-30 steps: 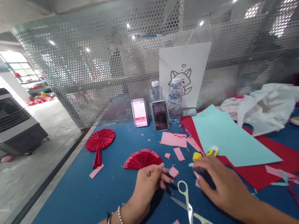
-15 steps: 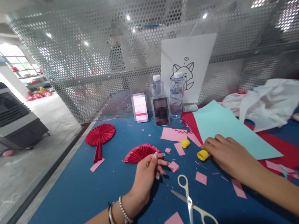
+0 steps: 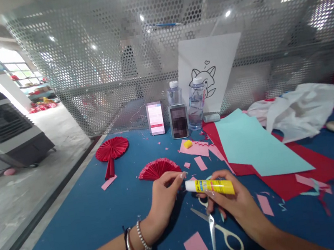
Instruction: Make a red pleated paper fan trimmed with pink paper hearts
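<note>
My right hand (image 3: 229, 195) is closed around a yellow glue stick (image 3: 216, 186), held sideways above the scissors with its white end toward my left hand. My left hand (image 3: 165, 195) is in a pinch, thumb and forefinger meeting at the right end of a half-round red pleated paper fan (image 3: 158, 167). The hand hides the fan's lower part, and a small pale bit shows at the fingertips. White-handled scissors (image 3: 212, 223) lie partly open below the glue stick. A small yellow cap (image 3: 188, 144) sits on a pink paper sheet (image 3: 196, 150).
A round red fan with a handle (image 3: 112, 149) lies at left. Two phones stand before clear bottles (image 3: 195, 108). Light-blue paper (image 3: 259, 144) overlaps red sheets (image 3: 316, 165) at right. Pink scraps (image 3: 265, 204) are scattered about. A perforated metal screen (image 3: 97, 68) rises behind.
My right hand has lifted the glue stick from the table and brought it left, close to my left hand. The yellow cap has shifted back and left. My left hand has barely moved.
</note>
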`<action>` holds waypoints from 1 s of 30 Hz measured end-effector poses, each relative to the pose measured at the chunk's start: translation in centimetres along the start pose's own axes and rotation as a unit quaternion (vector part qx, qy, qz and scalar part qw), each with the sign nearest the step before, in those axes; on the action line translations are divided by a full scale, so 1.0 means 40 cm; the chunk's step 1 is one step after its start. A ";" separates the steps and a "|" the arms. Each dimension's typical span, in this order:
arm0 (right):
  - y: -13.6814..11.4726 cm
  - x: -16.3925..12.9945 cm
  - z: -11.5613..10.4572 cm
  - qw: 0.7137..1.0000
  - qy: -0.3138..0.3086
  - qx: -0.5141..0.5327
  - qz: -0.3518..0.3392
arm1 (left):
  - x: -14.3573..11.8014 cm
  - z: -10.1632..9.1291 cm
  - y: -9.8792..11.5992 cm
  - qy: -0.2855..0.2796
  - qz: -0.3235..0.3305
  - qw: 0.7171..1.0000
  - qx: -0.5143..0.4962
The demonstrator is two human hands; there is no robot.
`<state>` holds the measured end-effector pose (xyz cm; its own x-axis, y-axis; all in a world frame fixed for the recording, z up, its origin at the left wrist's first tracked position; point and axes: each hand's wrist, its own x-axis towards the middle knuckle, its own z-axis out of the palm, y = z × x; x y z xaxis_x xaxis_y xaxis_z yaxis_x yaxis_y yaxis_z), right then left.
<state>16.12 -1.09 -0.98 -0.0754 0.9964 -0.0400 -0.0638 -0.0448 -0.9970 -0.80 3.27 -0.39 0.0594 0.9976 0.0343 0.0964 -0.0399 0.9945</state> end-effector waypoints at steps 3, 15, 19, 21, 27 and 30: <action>0.008 0.004 -0.002 1.000 -0.003 0.002 0.012 | 0.001 -0.002 0.004 0.013 0.023 1.000 0.013; 0.019 0.015 -0.014 0.998 0.048 0.038 0.028 | -0.010 -0.002 0.007 0.029 0.037 0.999 0.024; 0.014 0.021 -0.022 0.995 0.051 0.086 0.013 | -0.019 0.000 0.016 0.000 0.082 0.997 0.003; 0.010 0.020 -0.023 0.994 0.047 0.096 0.015 | -0.024 0.002 0.022 -0.029 0.107 0.994 0.011; 0.008 0.017 -0.023 0.994 0.022 0.101 0.024 | -0.024 0.003 0.031 -0.052 0.093 0.994 -0.015; 0.007 0.018 -0.025 0.994 0.018 0.105 0.026 | -0.017 0.002 0.032 -0.069 0.015 0.994 -0.089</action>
<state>17.06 -0.32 -1.37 -0.0485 0.9941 -0.0974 -0.2676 -0.1069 -0.9576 -0.63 2.53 0.85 0.1957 0.9787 0.0616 -0.0846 -0.0458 0.9954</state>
